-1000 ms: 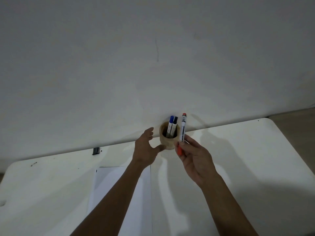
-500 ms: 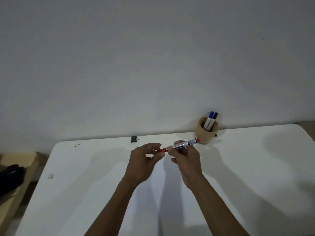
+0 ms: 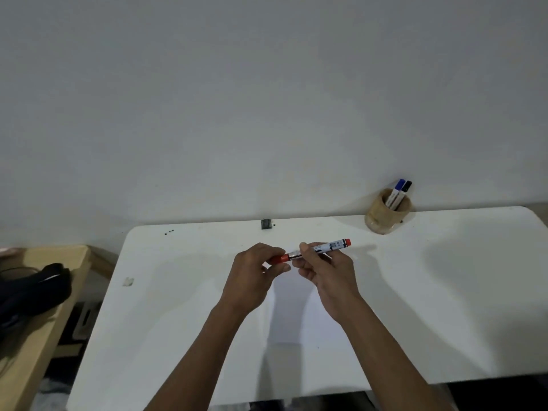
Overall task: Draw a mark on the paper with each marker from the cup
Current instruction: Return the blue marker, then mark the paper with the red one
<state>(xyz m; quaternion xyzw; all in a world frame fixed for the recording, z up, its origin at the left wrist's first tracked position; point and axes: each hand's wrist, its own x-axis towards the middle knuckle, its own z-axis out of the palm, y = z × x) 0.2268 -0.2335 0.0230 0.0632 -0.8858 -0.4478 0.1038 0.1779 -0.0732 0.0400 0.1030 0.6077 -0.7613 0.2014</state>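
A red marker (image 3: 329,247) lies level above the white table (image 3: 444,292), held between both hands. My right hand (image 3: 324,274) grips its white barrel. My left hand (image 3: 256,269) pinches the red cap (image 3: 281,258) at the marker's left end; the cap sits at the barrel's end, slightly drawn out. The white paper (image 3: 292,312) lies flat on the table under my hands, hard to tell from the tabletop. The tan cup (image 3: 387,212) stands at the far right near the wall with a blue marker (image 3: 396,191) and a black marker (image 3: 404,192) upright in it.
A small dark object (image 3: 266,224) sits at the table's back edge by the wall. A scrap (image 3: 128,281) lies near the left edge. Left of the table stands a wooden bench (image 3: 44,336) with a black item (image 3: 32,289) on it.
One second ago my right hand held the red marker upright by the cup and my left hand steadied the cup. Both hands now hold the marker level over the paper, left fingers on its cap.
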